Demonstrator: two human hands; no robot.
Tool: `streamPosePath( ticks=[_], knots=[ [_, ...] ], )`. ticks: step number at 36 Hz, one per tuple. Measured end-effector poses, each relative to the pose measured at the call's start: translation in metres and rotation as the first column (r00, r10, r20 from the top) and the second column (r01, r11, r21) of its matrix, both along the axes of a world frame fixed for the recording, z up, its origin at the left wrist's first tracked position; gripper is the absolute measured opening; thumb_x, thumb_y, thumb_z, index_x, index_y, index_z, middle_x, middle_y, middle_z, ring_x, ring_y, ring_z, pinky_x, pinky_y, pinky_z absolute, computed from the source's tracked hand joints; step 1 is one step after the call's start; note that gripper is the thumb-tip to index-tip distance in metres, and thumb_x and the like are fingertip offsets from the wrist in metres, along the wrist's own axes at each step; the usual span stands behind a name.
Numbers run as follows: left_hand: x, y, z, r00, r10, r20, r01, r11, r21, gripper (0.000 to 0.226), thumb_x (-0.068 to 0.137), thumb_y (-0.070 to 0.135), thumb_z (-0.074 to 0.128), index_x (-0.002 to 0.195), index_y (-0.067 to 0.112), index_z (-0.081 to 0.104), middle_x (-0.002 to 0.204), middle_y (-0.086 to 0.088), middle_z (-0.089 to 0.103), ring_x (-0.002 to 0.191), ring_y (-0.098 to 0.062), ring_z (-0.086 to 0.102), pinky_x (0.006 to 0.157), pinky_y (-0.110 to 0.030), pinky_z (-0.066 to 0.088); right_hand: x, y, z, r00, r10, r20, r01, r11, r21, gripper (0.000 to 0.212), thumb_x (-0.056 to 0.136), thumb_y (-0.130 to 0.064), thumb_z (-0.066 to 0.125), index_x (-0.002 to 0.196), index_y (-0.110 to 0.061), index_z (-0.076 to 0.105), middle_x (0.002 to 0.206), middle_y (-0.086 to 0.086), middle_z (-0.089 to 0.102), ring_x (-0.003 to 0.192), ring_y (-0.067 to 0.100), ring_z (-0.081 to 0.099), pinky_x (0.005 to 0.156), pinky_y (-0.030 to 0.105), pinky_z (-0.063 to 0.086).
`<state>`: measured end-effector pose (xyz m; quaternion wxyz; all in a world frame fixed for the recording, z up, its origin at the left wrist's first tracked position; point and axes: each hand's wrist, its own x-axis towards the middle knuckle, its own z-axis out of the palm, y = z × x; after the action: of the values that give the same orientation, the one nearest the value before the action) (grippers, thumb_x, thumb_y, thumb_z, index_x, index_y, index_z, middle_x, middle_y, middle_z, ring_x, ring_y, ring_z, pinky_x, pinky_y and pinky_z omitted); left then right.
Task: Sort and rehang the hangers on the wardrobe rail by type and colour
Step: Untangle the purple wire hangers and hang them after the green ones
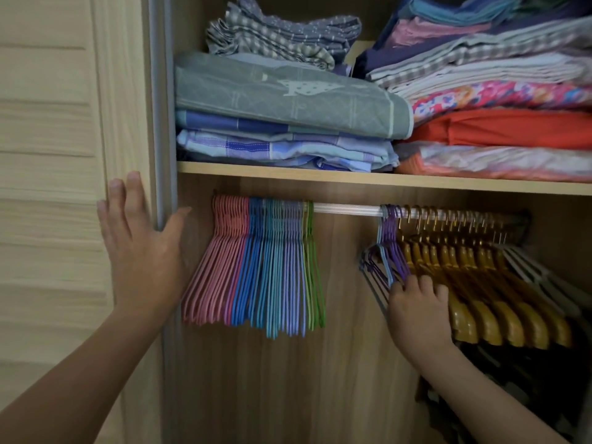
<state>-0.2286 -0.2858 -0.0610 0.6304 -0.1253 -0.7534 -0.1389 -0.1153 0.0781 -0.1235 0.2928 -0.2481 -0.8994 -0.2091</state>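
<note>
A metal rail [346,209] runs across the wardrobe under a shelf. At its left end hang several thin hangers grouped by colour: pink [221,251], blue [256,257], lilac and green [312,261]. Right of a bare gap hang a few purple hangers [389,232], then several wooden hangers [480,277] and white ones [538,274]. My right hand [416,310] grips the lower part of the purple hangers, next to the wooden ones. My left hand [141,248] lies flat with spread fingers against the wardrobe's door frame [160,123].
The shelf [352,179] above the rail carries stacks of folded bedding and clothes. A pale slatted door [48,155] fills the left side. Dark clothing hangs low at the right, under the wooden hangers.
</note>
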Motion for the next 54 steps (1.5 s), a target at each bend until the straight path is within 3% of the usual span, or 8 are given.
streamPosePath(
  ticks=[5, 11, 20, 29, 37, 43, 50, 54],
  knots=[
    [-0.002, 0.000, -0.001, 1.000, -0.004, -0.001, 0.004, 1.000, -0.002, 0.036, 0.091, -0.007, 0.060, 0.123, 0.007, 0.069, 0.163, -0.034, 0.015, 0.151, -0.056, 0.010, 0.124, -0.063, 0.007, 0.006, -0.003, -0.004, 0.997, -0.002, 0.074, -0.001, 0.999, 0.033, 0.024, 0.092, -0.022, 0.055, 0.114, -0.021, 0.064, 0.115, 0.003, 0.064, 0.110, 0.026, 0.053, 0.093, 0.041, 0.037],
    [-0.003, -0.001, -0.002, 1.000, -0.014, -0.003, 0.014, 1.000, -0.002, 0.034, 0.090, -0.006, 0.062, 0.121, 0.006, 0.069, 0.163, -0.033, 0.015, 0.152, -0.054, 0.008, 0.124, -0.063, 0.006, 0.006, -0.003, -0.006, 0.998, 0.038, 0.041, -0.039, 0.999, 0.020, 0.016, 0.088, -0.021, 0.058, 0.101, -0.019, 0.067, 0.101, 0.003, 0.067, 0.100, 0.026, 0.055, 0.089, 0.042, 0.038],
    [-0.005, -0.001, -0.002, 1.000, -0.001, -0.014, 0.001, 1.000, -0.006, 0.030, 0.090, -0.005, 0.063, 0.117, 0.006, 0.071, 0.163, -0.034, 0.016, 0.152, -0.054, 0.010, 0.124, -0.063, 0.007, 0.003, 0.008, 0.001, 0.994, -0.048, 0.096, 0.040, 0.996, 0.083, 0.026, 0.094, -0.025, 0.052, 0.117, -0.019, 0.060, 0.119, 0.007, 0.057, 0.113, 0.027, 0.045, 0.097, 0.043, 0.035],
    [-0.004, 0.000, -0.002, 1.000, -0.020, -0.022, 0.020, 1.000, 0.001, 0.025, 0.091, -0.003, 0.063, 0.113, 0.005, 0.071, 0.163, -0.033, 0.015, 0.152, -0.054, 0.010, 0.124, -0.063, 0.008, 0.005, 0.021, 0.001, 0.983, -0.104, 0.152, 0.086, 0.989, 0.121, 0.031, 0.094, -0.026, 0.052, 0.123, -0.019, 0.059, 0.119, 0.005, 0.059, 0.115, 0.027, 0.044, 0.098, 0.043, 0.032],
    [-0.006, -0.001, -0.009, 0.999, -0.032, -0.025, 0.032, 0.999, -0.019, 0.023, 0.087, -0.008, 0.064, 0.106, 0.002, 0.073, 0.161, -0.036, 0.017, 0.150, -0.056, 0.014, 0.123, -0.062, 0.015, 0.010, 0.024, 0.001, 0.997, 0.023, 0.069, -0.029, 0.996, 0.085, 0.015, 0.091, -0.020, 0.053, 0.098, -0.025, 0.066, 0.095, -0.002, 0.066, 0.098, 0.022, 0.054, 0.089, 0.042, 0.032],
    [-0.003, -0.002, -0.018, 0.999, -0.037, -0.003, 0.037, 0.998, -0.043, 0.023, 0.082, -0.012, 0.065, 0.100, -0.001, 0.072, 0.160, -0.039, 0.017, 0.150, -0.057, 0.014, 0.123, -0.060, 0.018, 0.003, 0.024, -0.004, 0.973, 0.198, -0.121, -0.183, 0.975, 0.123, 0.015, 0.072, -0.003, 0.065, 0.084, -0.011, 0.061, 0.059, 0.004, 0.055, 0.061, 0.027, 0.053, 0.071, 0.042, 0.036],
    [-0.001, -0.002, -0.017, 0.999, -0.045, 0.030, 0.046, 0.998, -0.033, 0.024, 0.079, -0.013, 0.068, 0.098, -0.001, 0.072, 0.161, -0.038, 0.014, 0.150, -0.056, 0.013, 0.120, -0.062, 0.020, -0.008, 0.027, -0.003, 0.903, 0.403, -0.152, -0.390, 0.915, 0.104, 0.007, 0.095, -0.026, 0.060, 0.101, -0.023, 0.062, 0.083, -0.004, 0.068, 0.086, 0.022, 0.061, 0.084, 0.041, 0.041],
    [0.000, -0.001, -0.017, 0.999, -0.040, 0.031, 0.041, 0.998, -0.039, 0.024, 0.078, -0.013, 0.066, 0.097, -0.002, 0.071, 0.161, -0.038, 0.014, 0.150, -0.056, 0.013, 0.120, -0.062, 0.021, -0.003, 0.039, 0.004, 0.936, 0.222, -0.272, -0.225, 0.974, 0.020, 0.015, 0.098, -0.031, 0.053, 0.104, -0.020, 0.061, 0.102, 0.002, 0.061, 0.098, 0.025, 0.055, 0.085, 0.042, 0.046]
  ],
)
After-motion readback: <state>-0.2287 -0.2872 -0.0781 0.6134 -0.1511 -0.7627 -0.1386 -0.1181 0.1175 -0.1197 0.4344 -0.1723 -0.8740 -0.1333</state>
